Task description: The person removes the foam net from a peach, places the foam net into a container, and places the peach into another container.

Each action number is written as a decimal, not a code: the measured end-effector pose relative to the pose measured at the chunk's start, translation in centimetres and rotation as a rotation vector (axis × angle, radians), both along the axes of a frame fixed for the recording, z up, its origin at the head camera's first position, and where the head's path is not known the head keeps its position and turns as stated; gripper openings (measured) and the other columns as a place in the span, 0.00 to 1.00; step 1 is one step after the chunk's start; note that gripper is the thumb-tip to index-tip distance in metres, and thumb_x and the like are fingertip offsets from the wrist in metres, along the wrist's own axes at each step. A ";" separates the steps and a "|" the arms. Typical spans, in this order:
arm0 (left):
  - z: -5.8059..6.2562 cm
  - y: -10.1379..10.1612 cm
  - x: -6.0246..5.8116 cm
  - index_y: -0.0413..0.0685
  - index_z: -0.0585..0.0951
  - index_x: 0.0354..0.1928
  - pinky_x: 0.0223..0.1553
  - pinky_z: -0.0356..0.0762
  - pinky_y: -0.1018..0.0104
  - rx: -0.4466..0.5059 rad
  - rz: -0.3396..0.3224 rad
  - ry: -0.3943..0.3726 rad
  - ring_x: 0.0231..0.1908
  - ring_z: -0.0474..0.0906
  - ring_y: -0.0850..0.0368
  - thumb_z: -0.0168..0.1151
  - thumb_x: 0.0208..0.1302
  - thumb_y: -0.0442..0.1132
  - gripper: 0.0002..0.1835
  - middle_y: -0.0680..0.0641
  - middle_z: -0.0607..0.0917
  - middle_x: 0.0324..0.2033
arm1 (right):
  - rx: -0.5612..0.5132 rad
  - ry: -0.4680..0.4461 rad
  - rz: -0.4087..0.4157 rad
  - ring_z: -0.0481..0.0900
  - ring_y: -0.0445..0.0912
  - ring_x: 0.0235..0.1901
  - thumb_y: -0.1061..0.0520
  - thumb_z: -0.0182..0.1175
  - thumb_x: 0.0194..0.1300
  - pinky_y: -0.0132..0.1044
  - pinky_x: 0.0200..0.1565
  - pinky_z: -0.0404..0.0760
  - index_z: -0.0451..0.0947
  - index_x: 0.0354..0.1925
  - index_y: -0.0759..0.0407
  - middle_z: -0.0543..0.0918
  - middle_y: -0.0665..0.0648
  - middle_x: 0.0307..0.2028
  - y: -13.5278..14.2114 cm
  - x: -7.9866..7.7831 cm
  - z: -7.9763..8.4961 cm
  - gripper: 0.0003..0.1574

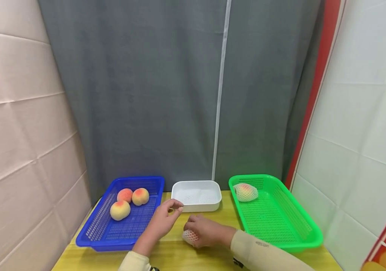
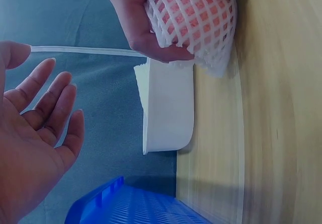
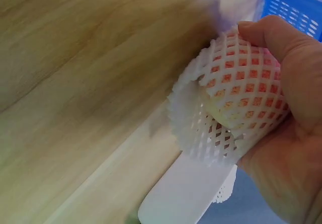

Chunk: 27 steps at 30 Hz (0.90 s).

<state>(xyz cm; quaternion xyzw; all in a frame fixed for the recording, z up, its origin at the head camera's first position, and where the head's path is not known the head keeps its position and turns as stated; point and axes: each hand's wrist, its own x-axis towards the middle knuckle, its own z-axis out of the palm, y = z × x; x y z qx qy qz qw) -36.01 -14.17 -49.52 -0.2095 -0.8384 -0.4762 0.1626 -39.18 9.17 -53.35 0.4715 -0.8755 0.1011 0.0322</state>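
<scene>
Peach [image 1: 190,236] in white foam net [image 3: 231,95], gripped by right hand [image 1: 209,231], before white tray [image 1: 203,207]
Right sleeve [image 1: 264,251] bears small dark lettering, illegible; net's open mouth faces lower left in the right-wrist view, long axis slanting up to the right; right hand curls round the fruit, hiding much of it from the head view; left hand [image 1: 166,218] free, loosely bent, near tray; contact of net with wooden tabletop [image 1: 176,259] unclear; whitish tray contents hard to make out
</scene>
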 end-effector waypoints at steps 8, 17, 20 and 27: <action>-0.4 0.2 -0.1 0.54 0.87 0.47 0.62 0.80 0.35 0.009 -0.017 -0.002 0.51 0.85 0.53 0.68 0.80 0.41 0.02 0.55 0.87 0.45 | -0.014 -0.033 0.012 0.74 0.37 0.53 0.53 0.83 0.59 0.31 0.56 0.79 0.81 0.64 0.42 0.78 0.44 0.55 0.3 0.1 -0.1 0.37; -0.3 0.6 0.5 0.55 0.87 0.49 0.61 0.81 0.45 -0.019 -0.034 -0.002 0.53 0.84 0.54 0.67 0.80 0.39 0.03 0.55 0.87 0.48 | -0.063 -0.041 0.026 0.76 0.40 0.59 0.51 0.87 0.54 0.38 0.63 0.81 0.66 0.84 0.43 0.76 0.53 0.65 1.1 0.7 -0.4 0.65; -0.2 0.7 0.6 0.54 0.87 0.49 0.61 0.82 0.43 -0.007 -0.048 0.008 0.53 0.85 0.54 0.67 0.80 0.39 0.03 0.54 0.88 0.49 | -0.114 -0.056 -0.004 0.76 0.43 0.63 0.46 0.88 0.54 0.41 0.65 0.81 0.61 0.86 0.42 0.73 0.55 0.69 1.4 0.9 -0.5 0.70; -1.0 0.7 1.1 0.46 0.87 0.52 0.55 0.83 0.59 0.105 -0.074 -0.088 0.52 0.85 0.53 0.67 0.80 0.39 0.06 0.48 0.89 0.48 | -0.328 -0.232 -0.158 0.77 0.48 0.67 0.39 0.84 0.61 0.50 0.70 0.79 0.65 0.81 0.51 0.73 0.53 0.70 2.9 1.9 0.1 0.60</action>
